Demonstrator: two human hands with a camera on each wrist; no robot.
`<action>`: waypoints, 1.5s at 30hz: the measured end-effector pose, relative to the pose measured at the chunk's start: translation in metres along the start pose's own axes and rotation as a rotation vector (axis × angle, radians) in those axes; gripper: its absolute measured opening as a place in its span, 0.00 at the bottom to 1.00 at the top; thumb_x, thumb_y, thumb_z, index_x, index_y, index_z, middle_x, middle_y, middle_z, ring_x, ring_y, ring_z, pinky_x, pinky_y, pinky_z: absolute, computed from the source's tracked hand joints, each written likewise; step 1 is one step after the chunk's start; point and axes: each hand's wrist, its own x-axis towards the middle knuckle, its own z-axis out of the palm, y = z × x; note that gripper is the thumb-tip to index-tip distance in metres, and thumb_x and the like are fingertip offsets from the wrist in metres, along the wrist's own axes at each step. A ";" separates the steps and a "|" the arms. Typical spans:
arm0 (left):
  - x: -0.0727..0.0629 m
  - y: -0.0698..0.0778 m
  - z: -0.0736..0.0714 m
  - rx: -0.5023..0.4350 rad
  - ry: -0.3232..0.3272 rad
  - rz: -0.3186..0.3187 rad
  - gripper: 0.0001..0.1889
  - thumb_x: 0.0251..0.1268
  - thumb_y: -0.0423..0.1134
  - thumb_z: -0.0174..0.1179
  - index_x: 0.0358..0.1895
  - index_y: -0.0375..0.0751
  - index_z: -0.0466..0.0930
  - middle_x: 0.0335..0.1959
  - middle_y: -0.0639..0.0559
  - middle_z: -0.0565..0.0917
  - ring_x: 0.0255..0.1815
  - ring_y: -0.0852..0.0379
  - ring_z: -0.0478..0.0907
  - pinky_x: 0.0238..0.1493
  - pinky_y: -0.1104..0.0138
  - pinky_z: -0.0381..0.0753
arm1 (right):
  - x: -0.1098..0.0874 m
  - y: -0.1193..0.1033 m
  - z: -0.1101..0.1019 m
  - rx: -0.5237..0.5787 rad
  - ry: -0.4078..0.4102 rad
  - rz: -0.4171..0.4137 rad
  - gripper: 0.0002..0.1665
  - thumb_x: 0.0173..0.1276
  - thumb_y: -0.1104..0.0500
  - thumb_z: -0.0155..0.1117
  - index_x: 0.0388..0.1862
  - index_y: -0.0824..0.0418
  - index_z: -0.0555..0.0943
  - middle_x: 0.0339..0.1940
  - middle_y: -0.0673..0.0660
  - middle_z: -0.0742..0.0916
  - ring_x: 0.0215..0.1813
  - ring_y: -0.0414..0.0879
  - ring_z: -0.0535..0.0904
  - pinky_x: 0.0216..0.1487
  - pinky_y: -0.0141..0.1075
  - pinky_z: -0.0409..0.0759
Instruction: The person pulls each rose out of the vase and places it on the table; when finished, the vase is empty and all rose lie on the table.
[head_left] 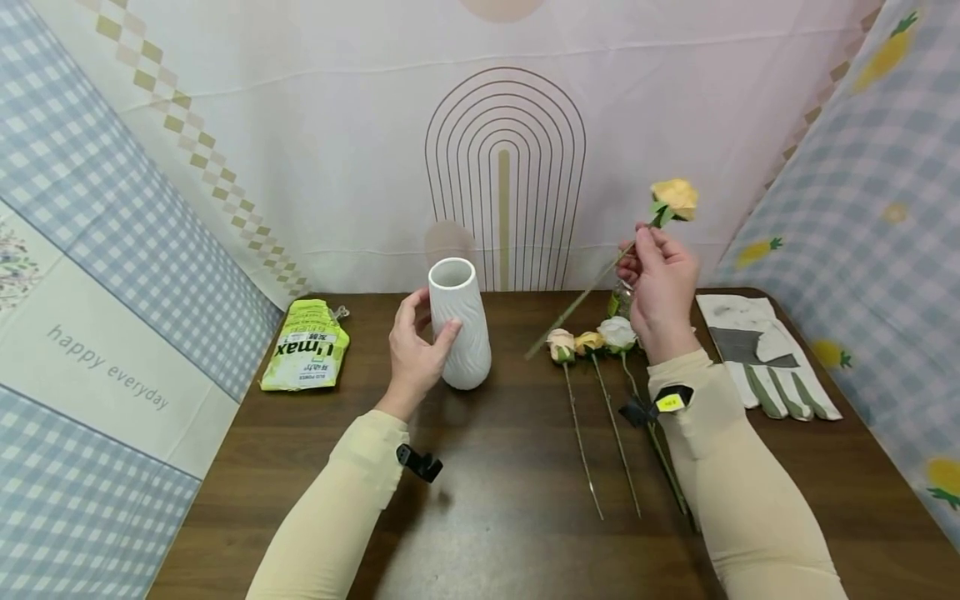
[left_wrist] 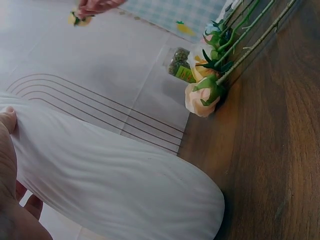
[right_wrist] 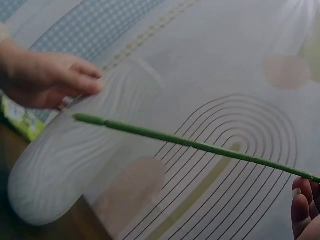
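Observation:
A white vase (head_left: 467,342) with a wavy relief has its mouth facing up. My left hand (head_left: 418,346) grips it from the left, thumb across the near side and fingers round the back. High on the right, my right hand (head_left: 660,279) pinches the stem of a yellow rose (head_left: 675,198) just below the bloom. The green stem (right_wrist: 185,142) slants down to the left, its free end in the air right of the vase. Below that hand lie a pale pink rose (head_left: 561,344), an orange-yellow rose (head_left: 589,341) and a white rose (head_left: 618,332), stems toward me.
On the left of the brown table (head_left: 480,517) lies a green and white packet (head_left: 306,346). White and grey gloves (head_left: 765,354) lie at the right. A small jar (left_wrist: 179,62) stands behind the roses, partly hidden by the right hand in the head view. Cloth hangs behind the table.

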 end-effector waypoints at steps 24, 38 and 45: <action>0.000 0.001 0.001 -0.014 0.000 -0.002 0.28 0.54 0.27 0.68 0.58 0.23 0.68 0.52 0.31 0.75 0.54 0.37 0.74 0.54 0.46 0.74 | -0.082 0.127 -0.035 -0.668 -0.327 0.283 0.24 0.65 0.64 0.65 0.61 0.66 0.77 0.43 0.66 0.87 0.33 0.39 0.81 0.29 0.34 0.81; -0.002 -0.002 0.001 -0.011 0.000 -0.007 0.28 0.55 0.28 0.68 0.58 0.23 0.68 0.53 0.32 0.75 0.54 0.39 0.74 0.53 0.47 0.75 | -0.097 0.145 -0.054 -0.865 -0.417 0.365 0.23 0.65 0.66 0.64 0.60 0.66 0.77 0.40 0.63 0.88 0.36 0.47 0.84 0.29 0.36 0.82; -0.001 -0.001 0.001 -0.005 0.005 -0.010 0.28 0.55 0.27 0.68 0.58 0.24 0.69 0.53 0.32 0.75 0.54 0.40 0.74 0.54 0.47 0.75 | -0.095 0.149 -0.056 -0.940 -0.422 0.353 0.22 0.63 0.65 0.67 0.57 0.64 0.79 0.36 0.58 0.88 0.34 0.45 0.84 0.28 0.35 0.82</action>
